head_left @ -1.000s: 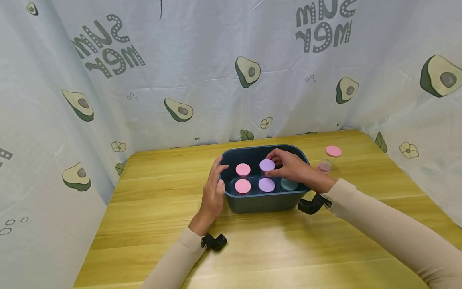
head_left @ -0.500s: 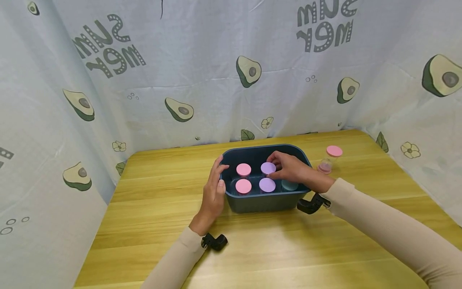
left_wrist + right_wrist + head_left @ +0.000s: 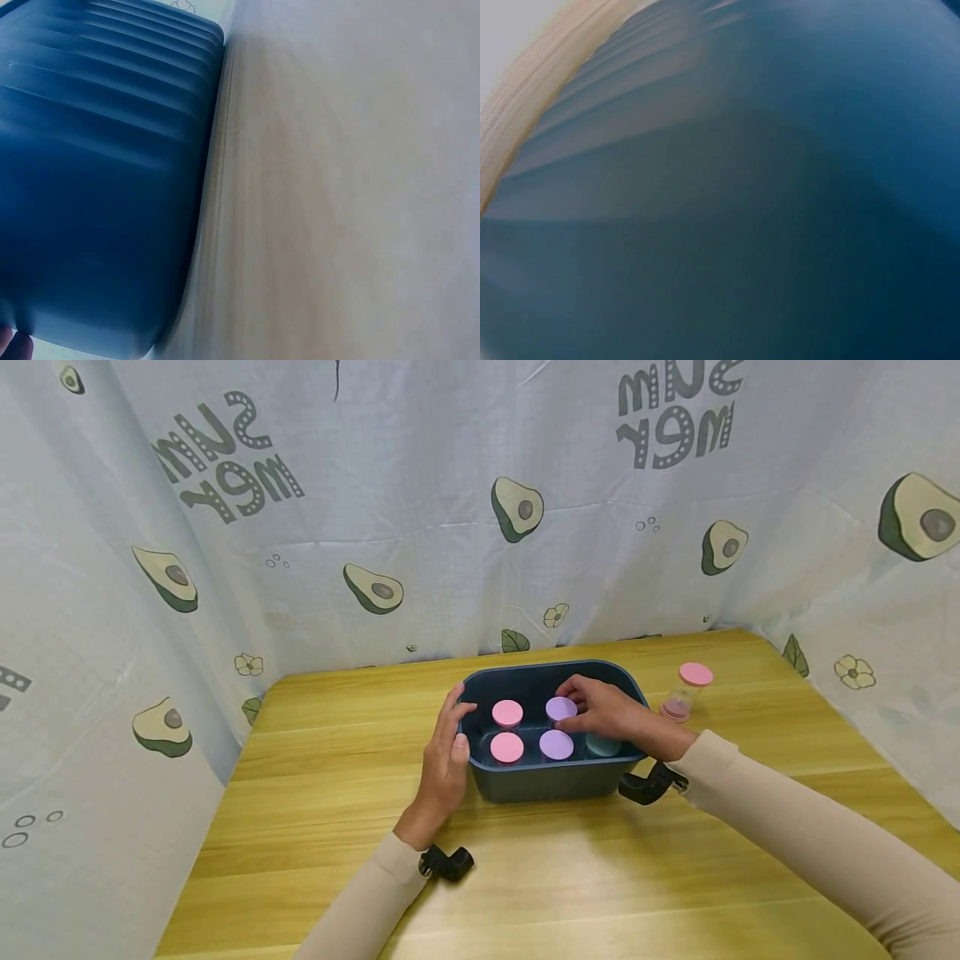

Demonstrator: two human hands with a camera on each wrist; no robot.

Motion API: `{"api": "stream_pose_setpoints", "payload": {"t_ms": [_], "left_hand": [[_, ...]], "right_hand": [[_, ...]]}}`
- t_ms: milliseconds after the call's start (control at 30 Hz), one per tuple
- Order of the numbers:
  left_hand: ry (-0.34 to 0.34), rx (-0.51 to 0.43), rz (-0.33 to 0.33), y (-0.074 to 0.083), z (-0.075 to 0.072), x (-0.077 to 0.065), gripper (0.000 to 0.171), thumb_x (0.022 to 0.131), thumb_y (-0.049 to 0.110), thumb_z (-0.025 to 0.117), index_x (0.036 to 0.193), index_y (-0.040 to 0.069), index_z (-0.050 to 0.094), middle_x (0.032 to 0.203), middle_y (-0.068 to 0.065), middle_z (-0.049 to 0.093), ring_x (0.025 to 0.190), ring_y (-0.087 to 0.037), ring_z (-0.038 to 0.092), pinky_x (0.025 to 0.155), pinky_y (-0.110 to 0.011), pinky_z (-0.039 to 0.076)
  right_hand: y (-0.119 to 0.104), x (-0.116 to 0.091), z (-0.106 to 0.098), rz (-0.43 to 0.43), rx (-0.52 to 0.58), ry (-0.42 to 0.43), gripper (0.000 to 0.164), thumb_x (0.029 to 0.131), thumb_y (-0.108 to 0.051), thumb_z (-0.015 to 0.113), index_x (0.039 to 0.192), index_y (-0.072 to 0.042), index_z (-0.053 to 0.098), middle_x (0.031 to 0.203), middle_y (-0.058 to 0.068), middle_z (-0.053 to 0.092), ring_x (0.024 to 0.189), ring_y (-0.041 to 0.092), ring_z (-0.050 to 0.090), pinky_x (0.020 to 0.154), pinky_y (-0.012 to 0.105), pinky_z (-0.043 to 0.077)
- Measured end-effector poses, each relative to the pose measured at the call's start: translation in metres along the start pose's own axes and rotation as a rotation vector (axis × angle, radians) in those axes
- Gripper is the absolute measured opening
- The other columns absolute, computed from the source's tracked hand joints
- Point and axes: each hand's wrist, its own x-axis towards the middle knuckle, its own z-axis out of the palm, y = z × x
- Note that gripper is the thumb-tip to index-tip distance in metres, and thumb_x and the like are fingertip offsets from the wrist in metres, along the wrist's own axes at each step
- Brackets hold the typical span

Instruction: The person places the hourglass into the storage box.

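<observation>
A dark blue bin (image 3: pixel 555 786) with a ribbed outer wall stands on the table. Inside it, my right hand (image 3: pixel 606 708) pinches a purple-capped sand timer (image 3: pixel 561 708) between thumb and fingers, in the back row. In front of that is a second purple-capped sand timer (image 3: pixel 556 745). Two pink-capped sand timers, one at the back (image 3: pixel 507 713) and one in front (image 3: pixel 507 747), are to the left. A green-capped sand timer (image 3: pixel 603 745) is partly hidden under my right hand. My left hand (image 3: pixel 442 768) rests against the bin's left end, fingers extended along the rim.
Outside the bin, to its right, a pink-capped sand timer (image 3: pixel 686 692) with pink sand stands on the wooden table (image 3: pixel 330 793). A white curtain (image 3: pixel 442 485) printed with avocados hangs behind and along both sides.
My right hand has shifted the back purple-capped sand timer slightly to the right within the bin. The left hand and the other timers keep their places.
</observation>
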Motion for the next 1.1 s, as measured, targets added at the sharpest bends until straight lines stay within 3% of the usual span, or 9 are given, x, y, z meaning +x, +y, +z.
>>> {"api": "stream_pose_setpoints", "payload": {"t_ms": [567, 1100], "left_hand": [[-0.003, 0.007, -0.006, 0.001, -0.0004, 0.0007, 0.05, 0.099, 0.038, 0.025, 0.138, 0.013, 0.043, 0.158, -0.003, 0.024, 0.143, -0.023, 0.026, 0.109, -0.051, 0.031], [-0.001, 0.003, 0.002, -0.0009, -0.0005, 0.0001, 0.049, 0.099, 0.037, 0.025, 0.138, 0.013, 0.043, 0.158, -0.004, 0.024, 0.143, -0.023, 0.027, 0.109, -0.051, 0.032]], "right_hand": [[-0.0022, -0.0001, -0.0028, 0.019, -0.005, 0.029, 0.054, 0.086, -0.025, 0.072, 0.127, 0.003, 0.05, 0.124, 0.024, 0.058, 0.115, 0.038, 0.055, 0.1, 0.052, 0.042], [-0.0041, -0.0014, -0.0061, 0.025, 0.101, 0.112, 0.051, 0.089, -0.022, 0.069, 0.13, 0.001, 0.05, 0.13, 0.023, 0.055, 0.12, 0.037, 0.054, 0.101, 0.05, 0.042]]}}
